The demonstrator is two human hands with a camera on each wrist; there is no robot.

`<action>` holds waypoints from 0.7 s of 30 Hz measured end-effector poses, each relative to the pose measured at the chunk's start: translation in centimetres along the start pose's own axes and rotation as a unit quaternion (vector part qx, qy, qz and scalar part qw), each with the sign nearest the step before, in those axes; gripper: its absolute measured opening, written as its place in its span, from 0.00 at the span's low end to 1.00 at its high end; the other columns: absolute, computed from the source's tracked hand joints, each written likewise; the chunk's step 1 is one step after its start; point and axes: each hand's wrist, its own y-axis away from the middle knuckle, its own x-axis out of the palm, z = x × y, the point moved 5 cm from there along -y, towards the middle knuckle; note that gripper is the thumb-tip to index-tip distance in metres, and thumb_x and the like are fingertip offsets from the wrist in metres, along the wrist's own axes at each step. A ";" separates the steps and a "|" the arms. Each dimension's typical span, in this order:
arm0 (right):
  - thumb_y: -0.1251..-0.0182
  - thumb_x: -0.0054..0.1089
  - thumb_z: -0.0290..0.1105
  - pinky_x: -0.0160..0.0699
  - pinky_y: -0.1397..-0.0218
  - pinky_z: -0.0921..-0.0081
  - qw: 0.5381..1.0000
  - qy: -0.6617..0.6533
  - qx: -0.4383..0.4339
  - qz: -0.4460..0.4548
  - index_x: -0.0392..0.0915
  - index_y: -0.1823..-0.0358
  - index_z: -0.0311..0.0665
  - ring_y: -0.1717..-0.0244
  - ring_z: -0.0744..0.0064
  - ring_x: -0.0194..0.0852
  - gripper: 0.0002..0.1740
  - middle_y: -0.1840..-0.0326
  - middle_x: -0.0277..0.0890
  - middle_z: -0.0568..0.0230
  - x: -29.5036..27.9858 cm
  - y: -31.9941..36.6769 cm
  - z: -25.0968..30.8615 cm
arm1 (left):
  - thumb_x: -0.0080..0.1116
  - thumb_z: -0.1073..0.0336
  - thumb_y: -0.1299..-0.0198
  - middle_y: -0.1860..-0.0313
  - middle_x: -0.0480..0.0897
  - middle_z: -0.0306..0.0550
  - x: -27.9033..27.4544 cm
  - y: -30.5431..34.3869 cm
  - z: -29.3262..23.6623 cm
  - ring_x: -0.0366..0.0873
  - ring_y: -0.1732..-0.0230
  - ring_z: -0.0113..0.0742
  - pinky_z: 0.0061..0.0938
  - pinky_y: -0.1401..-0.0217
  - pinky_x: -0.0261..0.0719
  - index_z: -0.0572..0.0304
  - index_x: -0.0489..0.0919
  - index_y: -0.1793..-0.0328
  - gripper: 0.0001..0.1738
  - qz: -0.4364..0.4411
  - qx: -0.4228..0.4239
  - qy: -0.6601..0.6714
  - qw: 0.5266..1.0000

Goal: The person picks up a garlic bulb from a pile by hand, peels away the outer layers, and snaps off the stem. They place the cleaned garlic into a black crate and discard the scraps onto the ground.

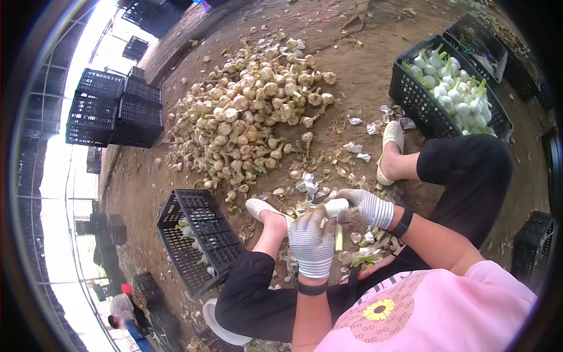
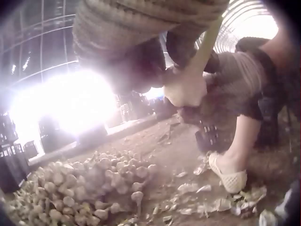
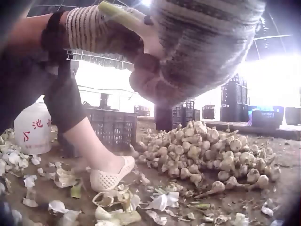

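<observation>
A white, peeled garlic bulb with a green stem is between the two gloved hands, low in front of the body. The left hand, in a striped knit glove, grips it from the left. From the other side the right hand grips the same bulb, fingers curled against it. The left wrist view shows the pale bulb with its stem pointing up. In the right wrist view the stem slants up left, and the right glove hides part of the bulb.
Unpeeled garlic lies heaped ahead on the soil. A black crate of peeled bulbs stands at the right, another crate at the left. Peeled skins litter the ground around the feet. Stacked crates stand far left.
</observation>
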 end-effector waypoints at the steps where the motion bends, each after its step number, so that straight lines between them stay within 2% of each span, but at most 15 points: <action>1: 0.47 0.68 0.35 0.72 0.50 0.80 1.000 -0.001 -0.001 0.005 0.70 0.49 0.35 0.54 0.79 0.69 0.25 0.55 0.74 0.67 0.0 -0.1 -0.3 | 0.63 0.65 0.52 0.61 0.78 0.50 -0.1 -0.4 -0.7 0.75 0.59 0.47 0.36 0.53 0.72 0.59 0.77 0.54 0.17 -0.010 0.058 -0.076 0.995; 2: 0.47 0.67 0.34 0.72 0.50 0.80 1.000 0.005 -0.012 0.003 0.70 0.49 0.35 0.54 0.79 0.70 0.25 0.55 0.74 0.67 -0.1 0.0 -0.9 | 0.62 0.66 0.52 0.67 0.79 0.48 0.0 -0.5 -1.4 0.75 0.63 0.48 0.37 0.55 0.73 0.58 0.79 0.60 0.12 -0.016 0.117 -0.150 0.982; 5: 0.47 0.68 0.34 0.71 0.50 0.79 0.999 -0.032 -0.005 0.004 0.68 0.47 0.35 0.54 0.78 0.69 0.27 0.53 0.73 0.66 0.0 0.4 -1.2 | 0.61 0.72 0.53 0.71 0.79 0.50 0.3 -0.8 -1.8 0.75 0.70 0.50 0.35 0.62 0.73 0.60 0.80 0.65 0.07 -0.018 0.129 -0.147 0.981; 6: 0.49 0.70 0.36 0.70 0.49 0.78 0.999 -0.041 0.008 0.010 0.69 0.48 0.36 0.53 0.78 0.69 0.28 0.53 0.73 0.66 0.1 0.5 -1.4 | 0.59 0.72 0.49 0.74 0.79 0.47 0.2 -0.8 -1.4 0.75 0.72 0.41 0.30 0.65 0.73 0.61 0.78 0.65 0.05 -0.020 0.120 -0.131 0.984; 7: 0.51 0.71 0.39 0.69 0.48 0.77 0.998 -0.050 0.019 0.018 0.70 0.49 0.38 0.52 0.77 0.68 0.30 0.54 0.72 0.67 0.3 0.5 -1.3 | 0.59 0.72 0.49 0.74 0.79 0.47 0.0 -0.9 -1.3 0.75 0.72 0.41 0.30 0.65 0.73 0.61 0.78 0.65 0.05 -0.022 0.120 -0.132 0.984; 8: 0.50 0.70 0.38 0.69 0.48 0.77 0.999 -0.017 -0.017 0.037 0.69 0.48 0.38 0.52 0.77 0.68 0.29 0.53 0.72 0.66 0.5 0.7 -0.3 | 0.57 0.71 0.46 0.74 0.78 0.43 -0.3 -1.0 1.1 0.74 0.72 0.35 0.26 0.67 0.72 0.63 0.78 0.64 0.05 -0.030 -0.107 0.109 0.988; 9: 0.50 0.70 0.38 0.69 0.48 0.77 0.999 -0.017 -0.016 0.036 0.69 0.48 0.38 0.52 0.77 0.68 0.29 0.53 0.72 0.66 0.4 0.6 0.4 | 0.56 0.71 0.44 0.74 0.77 0.40 0.6 0.0 2.9 0.73 0.73 0.29 0.21 0.68 0.71 0.65 0.77 0.62 0.06 -0.033 -0.322 0.339 0.883; 10: 0.50 0.70 0.39 0.68 0.46 0.76 0.998 0.030 -0.025 0.058 0.68 0.47 0.37 0.51 0.75 0.67 0.31 0.52 0.72 0.64 0.6 0.6 1.1 | 0.53 0.70 0.40 0.72 0.76 0.37 1.0 0.2 3.4 0.70 0.71 0.21 0.16 0.69 0.69 0.68 0.76 0.60 0.07 -0.025 -0.296 0.331 0.896; 11: 0.51 0.70 0.41 0.67 0.44 0.74 0.993 0.078 -0.033 0.079 0.68 0.46 0.35 0.49 0.74 0.67 0.32 0.51 0.71 0.63 0.8 0.6 1.5 | 0.53 0.70 0.40 0.72 0.76 0.37 1.1 0.2 3.7 0.70 0.71 0.21 0.16 0.69 0.69 0.68 0.76 0.60 0.07 -0.023 -0.296 0.331 0.895; 13: 0.49 0.69 0.41 0.67 0.45 0.76 0.994 0.052 -0.030 0.088 0.67 0.45 0.35 0.49 0.75 0.67 0.32 0.50 0.71 0.63 0.9 0.4 0.0 | 0.53 0.70 0.40 0.71 0.76 0.38 1.0 0.4 3.9 0.71 0.72 0.23 0.17 0.69 0.70 0.67 0.75 0.59 0.07 -0.004 -0.302 0.319 0.898; 15: 0.46 0.66 0.42 0.68 0.47 0.78 0.999 -0.031 0.007 0.036 0.66 0.44 0.35 0.49 0.77 0.66 0.31 0.50 0.70 0.62 0.6 -0.3 -1.3 | 0.51 0.71 0.40 0.69 0.76 0.39 0.7 0.3 3.6 0.71 0.71 0.23 0.16 0.68 0.69 0.67 0.75 0.58 0.07 -0.003 -0.274 0.296 0.915; 18: 0.40 0.60 0.39 0.71 0.52 0.81 0.998 -0.001 0.057 0.018 0.69 0.45 0.35 0.55 0.81 0.68 0.24 0.56 0.73 0.67 1.0 0.2 -1.6 | 0.51 0.71 0.40 0.68 0.76 0.40 0.5 -0.1 3.2 0.72 0.68 0.25 0.19 0.66 0.71 0.66 0.73 0.58 0.06 0.002 -0.247 0.242 0.938; 19: 0.38 0.58 0.37 0.72 0.54 0.82 0.995 0.037 0.093 -0.009 0.70 0.47 0.34 0.58 0.83 0.69 0.21 0.58 0.74 0.69 0.8 0.4 -2.2 | 0.52 0.71 0.40 0.67 0.76 0.41 0.8 0.0 3.4 0.72 0.67 0.27 0.21 0.64 0.73 0.64 0.73 0.59 0.06 -0.032 -0.327 0.471 0.818; 20: 0.38 0.58 0.38 0.73 0.57 0.84 0.996 -0.058 0.068 0.018 0.73 0.51 0.35 0.63 0.86 0.69 0.18 0.62 0.75 0.74 0.8 0.5 -2.0 | 0.52 0.70 0.41 0.66 0.76 0.41 1.3 0.0 3.3 0.73 0.65 0.29 0.24 0.61 0.74 0.63 0.72 0.60 0.05 -0.064 -0.382 0.665 0.638; 21: 0.38 0.58 0.38 0.73 0.57 0.84 0.996 -0.058 0.066 0.017 0.73 0.51 0.35 0.63 0.86 0.69 0.18 0.62 0.75 0.74 0.6 0.6 -1.8 | 0.52 0.70 0.41 0.66 0.76 0.41 0.9 -0.2 3.4 0.73 0.65 0.29 0.24 0.61 0.74 0.63 0.72 0.60 0.05 -0.063 -0.381 0.666 0.639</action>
